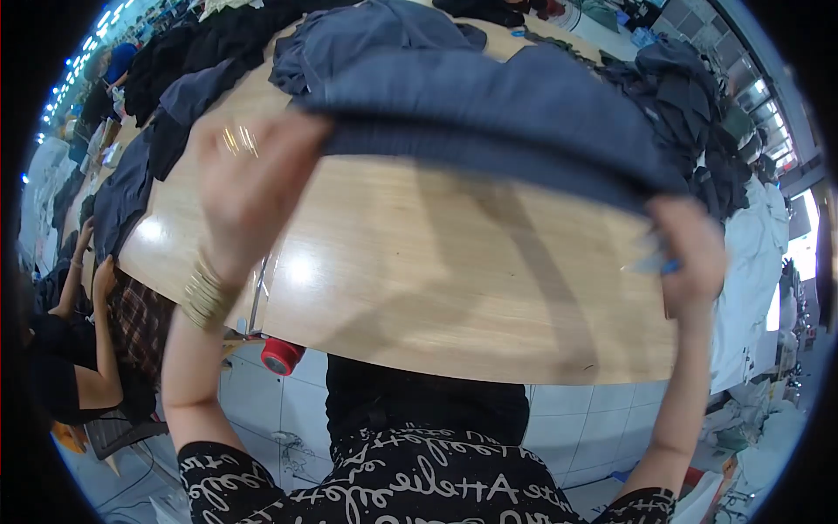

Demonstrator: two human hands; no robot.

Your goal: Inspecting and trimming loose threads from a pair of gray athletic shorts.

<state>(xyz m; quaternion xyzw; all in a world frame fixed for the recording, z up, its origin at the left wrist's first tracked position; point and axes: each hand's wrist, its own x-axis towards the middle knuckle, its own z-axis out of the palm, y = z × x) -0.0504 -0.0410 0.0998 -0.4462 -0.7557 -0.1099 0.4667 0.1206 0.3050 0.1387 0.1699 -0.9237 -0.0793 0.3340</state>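
Note:
A dark grey-blue garment (489, 92) is stretched in the air between my two hands, above the far half of the wooden table (419, 262). My left hand (257, 166), blurred by motion, is closed on one end of its dark edge. At the other end, my right hand (692, 249) grips the same edge, lower and farther right. Something small and blue (656, 265) shows at my right fingers; I cannot make out what it is. Rings and gold bangles (203, 294) are on my left hand and wrist. The garment's far side blends into the cloth behind it.
A grey garment pile (375, 31) lies at the table's far edge, with black cloth (205, 57) to its left. Dark clothes (676, 113) heap at the far right, near white cloth (751, 262). Another person's hands (103, 279) hold dark cloth at left. A red round object (282, 356) sits below the table edge.

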